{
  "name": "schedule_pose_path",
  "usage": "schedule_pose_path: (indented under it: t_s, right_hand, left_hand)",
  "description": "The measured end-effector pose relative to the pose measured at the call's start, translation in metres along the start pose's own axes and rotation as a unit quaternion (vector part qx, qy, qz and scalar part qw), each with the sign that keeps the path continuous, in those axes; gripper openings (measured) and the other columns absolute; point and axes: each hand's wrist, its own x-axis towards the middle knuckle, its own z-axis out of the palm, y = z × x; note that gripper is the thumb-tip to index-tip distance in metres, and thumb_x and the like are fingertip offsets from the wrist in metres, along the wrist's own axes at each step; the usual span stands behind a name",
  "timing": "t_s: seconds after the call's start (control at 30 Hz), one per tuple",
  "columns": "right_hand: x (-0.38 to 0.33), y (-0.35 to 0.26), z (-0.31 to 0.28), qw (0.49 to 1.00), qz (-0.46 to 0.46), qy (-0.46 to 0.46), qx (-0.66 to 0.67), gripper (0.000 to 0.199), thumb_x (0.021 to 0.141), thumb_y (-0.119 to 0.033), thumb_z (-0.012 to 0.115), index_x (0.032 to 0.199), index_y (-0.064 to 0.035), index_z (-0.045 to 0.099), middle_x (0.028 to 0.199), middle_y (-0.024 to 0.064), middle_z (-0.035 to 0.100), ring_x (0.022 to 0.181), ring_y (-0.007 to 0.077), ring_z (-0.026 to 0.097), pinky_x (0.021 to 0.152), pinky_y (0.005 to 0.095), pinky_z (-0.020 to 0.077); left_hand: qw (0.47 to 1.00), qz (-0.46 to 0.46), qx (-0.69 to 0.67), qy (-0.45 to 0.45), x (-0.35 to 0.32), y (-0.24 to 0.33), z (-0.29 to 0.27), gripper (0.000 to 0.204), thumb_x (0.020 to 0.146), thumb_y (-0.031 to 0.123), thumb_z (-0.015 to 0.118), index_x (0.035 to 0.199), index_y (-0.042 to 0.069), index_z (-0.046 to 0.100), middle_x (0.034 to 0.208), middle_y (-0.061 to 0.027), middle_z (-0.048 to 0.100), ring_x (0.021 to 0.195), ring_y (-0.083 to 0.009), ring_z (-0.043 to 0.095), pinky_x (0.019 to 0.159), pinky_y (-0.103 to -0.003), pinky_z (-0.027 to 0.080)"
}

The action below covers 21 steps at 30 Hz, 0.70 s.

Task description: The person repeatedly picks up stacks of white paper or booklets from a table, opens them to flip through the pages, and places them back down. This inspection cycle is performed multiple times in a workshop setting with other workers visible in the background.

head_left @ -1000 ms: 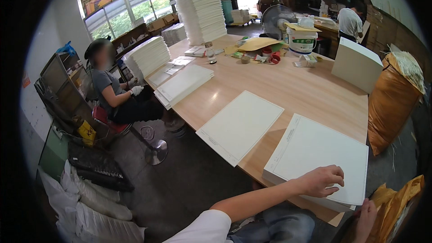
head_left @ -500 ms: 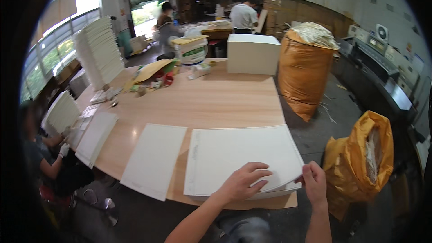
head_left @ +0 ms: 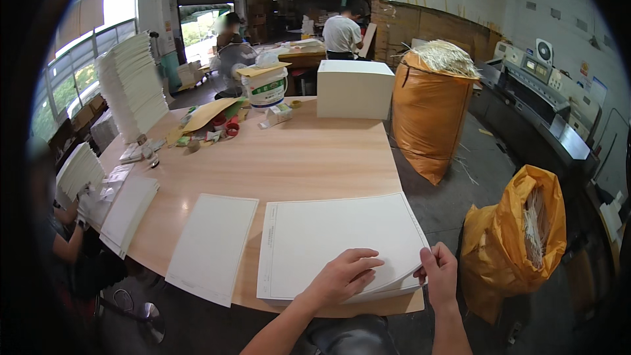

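A wide stack of white paper sheets (head_left: 328,236) lies near the table's front edge, with faint printed lines along its left margin. Over its front right part, my left hand (head_left: 345,276) rests with fingers apart, holding nothing. My right hand (head_left: 439,269) pinches the right edge of the top sheet or sheets between thumb and fingers. That edge curves upward, lifted from the pile below; how many sheets are in the pinch I cannot tell. Left of the stack lies a separate flat white sheet or thin pile (head_left: 213,246), slightly turned.
Beyond lie a white bucket (head_left: 266,92), a white block of paper (head_left: 355,92) and a tall paper stack (head_left: 135,85). An orange sack (head_left: 430,118) and an open yellow sack (head_left: 513,243) stand right of the table (head_left: 296,151). A gloved co-worker (head_left: 72,223) sits at left.
The view has shifted slightly. My hands keep nearly the same places on the stack, the right still pinching the sheet edge. The co-worker's gloved hand has moved up toward the small paper stack.
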Motion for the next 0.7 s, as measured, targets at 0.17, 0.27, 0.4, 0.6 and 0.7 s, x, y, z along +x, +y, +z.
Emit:
schedule_pose_path:
  t_s: [0.17, 0.27, 0.4, 0.6, 0.7]
  right_hand:
    - [0.000, -0.006, 0.005, 1.000, 0.009, -0.005, 0.000, 0.042, 0.107, -0.020, 0.070, 0.075, -0.0078, 0.045, 0.064, 0.0001, 0.055, 0.059, 0.0050, 0.054, 0.051, 0.0258, 0.0453]
    - [0.002, 0.003, 0.003, 0.999, -0.013, 0.003, -0.049, 0.042, 0.107, -0.022, 0.071, 0.076, -0.0078, 0.046, 0.065, -0.0009, 0.053, 0.058, 0.0053, 0.053, 0.051, 0.0261, 0.0465]
    - [0.001, -0.005, 0.007, 1.000, 0.006, 0.007, 0.000, 0.044, 0.107, -0.022, 0.071, 0.074, -0.0085, 0.046, 0.065, -0.0024, 0.049, 0.058, 0.0048, 0.051, 0.051, 0.0254, 0.0455]
    - [0.001, 0.002, 0.005, 0.998, 0.017, 0.011, 0.061, 0.042, 0.107, -0.024, 0.071, 0.077, -0.0094, 0.045, 0.065, -0.0023, 0.051, 0.056, 0.0055, 0.053, 0.049, 0.0250, 0.0440]
    - [-0.001, 0.009, 0.002, 0.999, -0.027, 0.000, -0.027, 0.041, 0.110, -0.025, 0.066, 0.078, -0.0091, 0.046, 0.065, -0.0013, 0.054, 0.054, 0.0066, 0.054, 0.049, 0.0251, 0.0434]
  left_hand:
    - [1.000, -0.021, -0.022, -0.004, -0.002, -0.002, 0.002, 0.031, 0.100, 0.005, 0.072, 0.130, 0.011, 0.075, 0.140, -0.0128, 0.065, 0.118, -0.0292, 0.067, 0.097, -0.038, 0.059]
    - [1.000, -0.016, -0.021, -0.002, -0.002, 0.001, 0.000, 0.031, 0.101, 0.005, 0.070, 0.131, 0.011, 0.075, 0.140, -0.0125, 0.065, 0.118, -0.0298, 0.068, 0.097, -0.037, 0.059]
    - [1.000, 0.011, 0.013, 0.011, 0.002, 0.000, -0.001, 0.031, 0.102, 0.005, 0.068, 0.132, 0.011, 0.075, 0.140, -0.0118, 0.066, 0.119, -0.0303, 0.067, 0.097, -0.037, 0.059]
    - [1.000, -0.013, 0.007, -0.005, -0.001, 0.001, 0.001, 0.030, 0.105, 0.006, 0.066, 0.133, 0.011, 0.074, 0.140, -0.0118, 0.066, 0.122, -0.0301, 0.066, 0.099, -0.038, 0.059]
    - [1.000, -0.012, 0.003, -0.007, 0.002, 0.004, -0.002, 0.030, 0.105, 0.005, 0.066, 0.133, 0.011, 0.074, 0.140, -0.0119, 0.066, 0.123, -0.0298, 0.065, 0.099, -0.038, 0.059]
